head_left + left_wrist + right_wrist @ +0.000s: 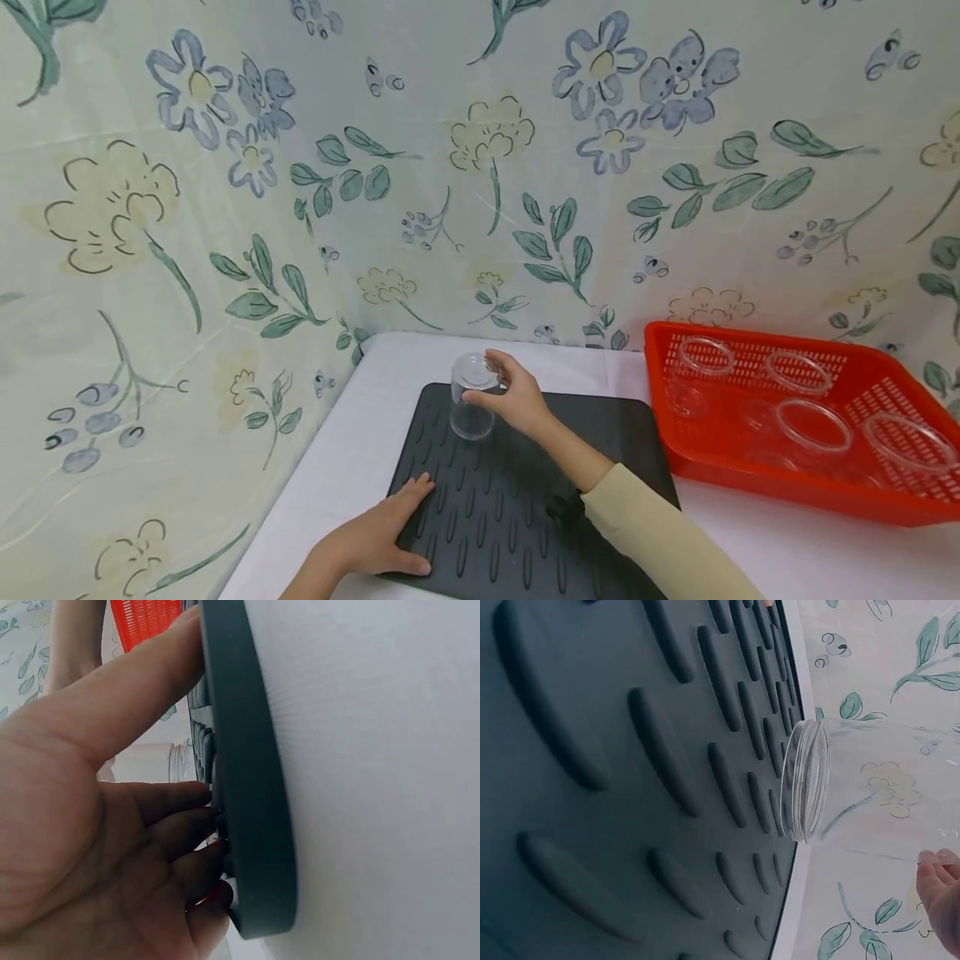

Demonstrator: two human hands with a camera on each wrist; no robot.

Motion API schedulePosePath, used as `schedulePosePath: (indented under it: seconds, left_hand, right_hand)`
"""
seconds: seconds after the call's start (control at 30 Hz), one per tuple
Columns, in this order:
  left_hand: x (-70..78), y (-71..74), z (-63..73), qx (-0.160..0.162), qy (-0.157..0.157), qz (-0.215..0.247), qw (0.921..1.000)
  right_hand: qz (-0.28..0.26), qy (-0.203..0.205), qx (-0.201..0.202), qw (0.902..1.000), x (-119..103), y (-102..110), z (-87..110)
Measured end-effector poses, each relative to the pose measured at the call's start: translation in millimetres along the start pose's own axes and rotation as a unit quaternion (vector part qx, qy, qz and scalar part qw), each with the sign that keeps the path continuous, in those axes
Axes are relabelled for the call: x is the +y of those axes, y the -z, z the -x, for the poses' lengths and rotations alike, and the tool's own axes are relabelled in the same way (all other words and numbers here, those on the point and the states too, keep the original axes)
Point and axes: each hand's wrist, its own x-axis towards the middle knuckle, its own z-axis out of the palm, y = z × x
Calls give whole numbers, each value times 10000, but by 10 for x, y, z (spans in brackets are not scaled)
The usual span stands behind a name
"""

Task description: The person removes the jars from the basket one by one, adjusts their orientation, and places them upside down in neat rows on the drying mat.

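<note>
Head view: right hand pinches inverted clear jar between thumb and fingers near raised base, probably leaving mouth free below; jar at far left of black ribbed mat. Left hand, thumb spread wide from fingers, rests on mat's near left edge, seemingly steadying it. Red basket at right.

Left wrist view: fingertips touch mat's ribbed side.

Right wrist view: threaded mouth faces mat; contact unclear.

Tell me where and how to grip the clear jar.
Grip the clear jar by its round wall near the upturned base, coming from the right with thumb and fingers around it, where the right hand holds it. It is upside down, threaded mouth facing the black mat, so the upper end seems easiest.
</note>
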Motion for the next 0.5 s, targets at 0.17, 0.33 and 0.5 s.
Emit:
schedulePosePath:
  seconds: [0.17, 0.33, 0.5]
  left_hand:
    - [-13, -4, -4, 7, 9, -20, 10000]
    - [-27, -15, -5, 16, 0, -24, 10000]
    - [-24, -17, -15, -13, -14, 39, 10000]
  right_hand:
    - [101, -126, 108, 9998, 27, -59, -47]
    - [113, -245, 243, 9993, 70, -107, -61]
    - [294, -223, 210, 9991, 84, -136, -60]
